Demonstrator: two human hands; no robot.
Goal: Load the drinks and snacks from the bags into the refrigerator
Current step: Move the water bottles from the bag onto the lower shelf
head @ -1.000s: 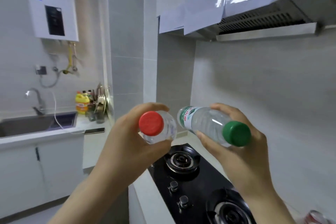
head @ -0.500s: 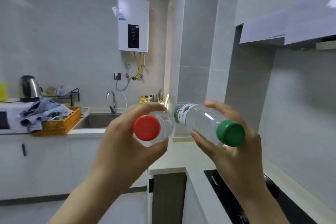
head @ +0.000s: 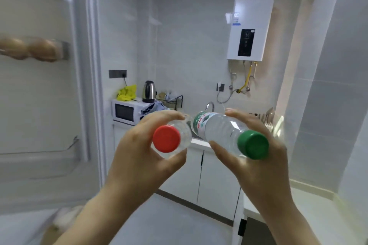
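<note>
Red-cap bottle (head: 166,138) sits in the left grip (head: 137,157), fingers and thumb curled round its clear body, cap end facing the camera. The right grip (head: 258,165) is wrapped round the green-cap bottle (head: 219,131), also clear, with a green and white label. It lies tilted, with its cap toward the camera and to the right. The 2 bottles are held in the air side by side, far ends close together; whether they touch cannot be told. At left stands the open fridge door (head: 39,95), with blurred brown eggs (head: 29,48) in an upper shelf. Behind the bottles a microwave (head: 124,112) sits on the table, a kettle (head: 149,91) on top. A heater (head: 250,28) hangs on the wall.
</note>
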